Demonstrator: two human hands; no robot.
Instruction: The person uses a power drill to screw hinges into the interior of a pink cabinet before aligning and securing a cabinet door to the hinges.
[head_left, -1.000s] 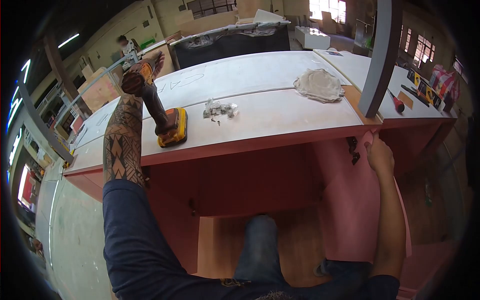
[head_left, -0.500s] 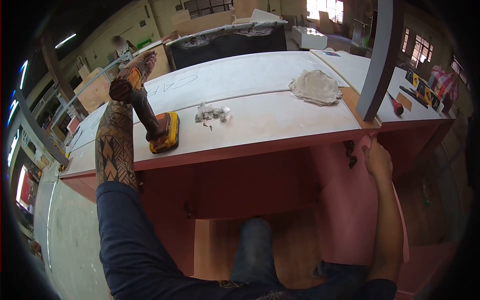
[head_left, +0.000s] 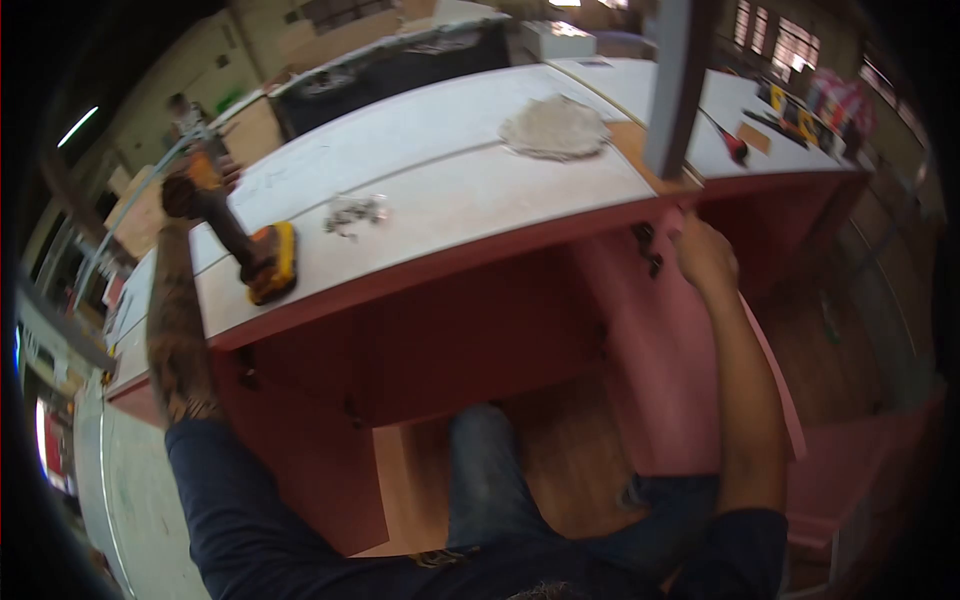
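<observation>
The left hand [head_left: 205, 172] is wrapped around the top of a cordless drill [head_left: 240, 238], whose yellow battery base stands on the white countertop [head_left: 440, 190]. The right hand [head_left: 706, 258] grips the upper edge of a pink cabinet door [head_left: 690, 400] just beside its black hinge [head_left: 648, 248]. A small heap of screws [head_left: 350, 212] lies near the drill, a crumpled cloth [head_left: 555, 128] farther along.

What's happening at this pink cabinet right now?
A person sits low in front of a pink cabinet carcass with a white top. The left hand grips the head of a yellow and black cordless drill standing on its battery on that top. The right hand holds the upper edge of a pink door panel near its black hinges. A small bag of screws and a crumpled cloth lie on the top.
</observation>
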